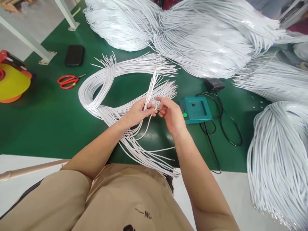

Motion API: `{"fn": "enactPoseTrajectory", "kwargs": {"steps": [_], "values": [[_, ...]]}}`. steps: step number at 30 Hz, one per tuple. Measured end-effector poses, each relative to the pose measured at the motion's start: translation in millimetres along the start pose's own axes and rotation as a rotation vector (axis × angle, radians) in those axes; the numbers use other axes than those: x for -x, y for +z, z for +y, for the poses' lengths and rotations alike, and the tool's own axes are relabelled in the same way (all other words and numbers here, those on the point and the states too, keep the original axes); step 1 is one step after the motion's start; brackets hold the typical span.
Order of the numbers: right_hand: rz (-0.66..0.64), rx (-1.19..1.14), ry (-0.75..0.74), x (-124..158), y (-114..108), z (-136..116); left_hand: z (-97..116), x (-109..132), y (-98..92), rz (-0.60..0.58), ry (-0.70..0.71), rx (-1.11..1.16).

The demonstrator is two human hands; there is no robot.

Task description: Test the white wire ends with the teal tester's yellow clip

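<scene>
My left hand [140,112] is closed around a few white cables [151,86], whose ends point up and away from me. One more cable end shows at its thumb and fingertips. Close beside it, my right hand [170,113] has the index finger stretched out and the others bent, with nothing visible in its grip. Under and around both hands lies a looped bundle of white cables [88,93], tied or gathered at the left. Some of its loose ends hang over the table edge towards my body.
Red-handled scissors [68,81] and a black case [74,55] lie left on the green table [48,128]. A yellow tape roll [14,81] stands far left. Right of my hands sits a teal device [196,109] with a black cord [222,112]. Large cable bundles [199,38] cover the back.
</scene>
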State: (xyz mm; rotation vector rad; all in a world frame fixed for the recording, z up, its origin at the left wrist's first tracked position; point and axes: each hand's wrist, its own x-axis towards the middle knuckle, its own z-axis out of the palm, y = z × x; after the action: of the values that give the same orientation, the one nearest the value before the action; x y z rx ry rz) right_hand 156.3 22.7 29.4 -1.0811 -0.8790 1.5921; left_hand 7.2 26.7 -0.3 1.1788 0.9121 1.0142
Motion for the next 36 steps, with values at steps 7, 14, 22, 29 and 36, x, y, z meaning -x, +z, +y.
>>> {"fn": "enactPoseTrajectory", "kwargs": {"steps": [7,14,22,29,36], "values": [[-0.123,-0.101,0.142,-2.6,-3.6,2.6,1.2,1.4,-0.7,-0.028,0.007,0.021],[-0.102,-0.283,0.201,4.5,-8.6,7.9,4.4,2.6,-0.1,0.003,-0.006,0.032],[0.106,-0.02,0.028,12.2,-1.4,4.1,3.5,1.7,-1.6,-0.004,0.025,0.005],[0.19,0.129,0.029,9.9,-1.9,3.7,4.0,1.7,-0.6,0.026,0.066,-0.084],[0.158,0.134,0.017,11.1,-4.6,5.6,2.6,0.2,-1.9,0.047,0.092,-0.135]]}}
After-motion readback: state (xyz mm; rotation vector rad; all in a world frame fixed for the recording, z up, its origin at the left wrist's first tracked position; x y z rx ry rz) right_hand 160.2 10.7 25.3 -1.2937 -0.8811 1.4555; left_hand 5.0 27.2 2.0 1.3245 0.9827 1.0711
